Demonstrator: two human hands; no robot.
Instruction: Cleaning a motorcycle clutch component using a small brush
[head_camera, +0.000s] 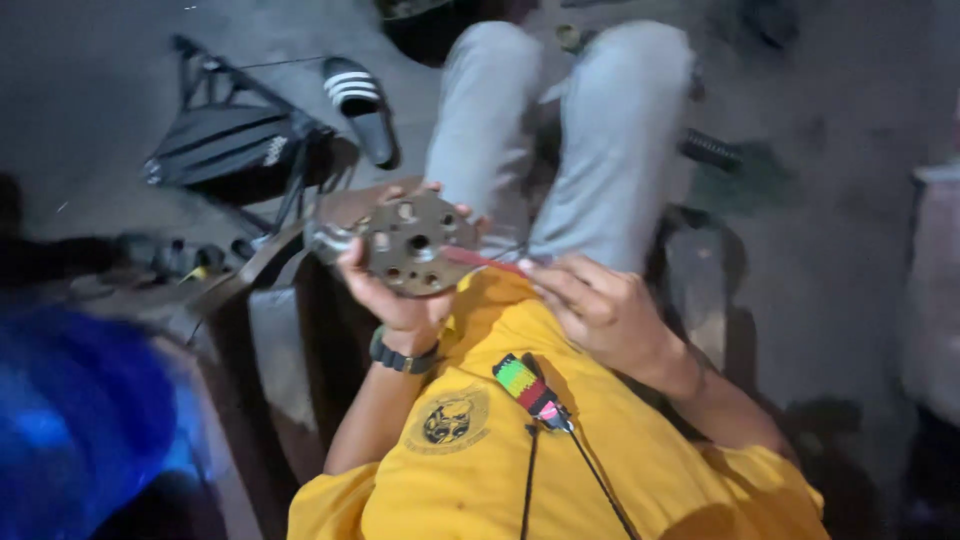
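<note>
While left hand (395, 290) grips round holed metal disc (418, 243), right hand (600, 310) pinches thin red-handled tool (480, 260) — rusty, dull.

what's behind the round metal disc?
The left hand cups the round metal disc from behind, fingertips showing at its rim. Beyond are grey trouser legs. The disc's back face and the palm are hidden.

shirt emblem (447, 422): round printed badge on the yellow shirt, dark outline with a dark figure inside, low on the chest beside the wrist with the watch.
striped tag (530, 390): small rectangular label at the chest, bands of green, yellow, red and pink, on a dark cord.
packages, signs, screens: none in view.
</note>
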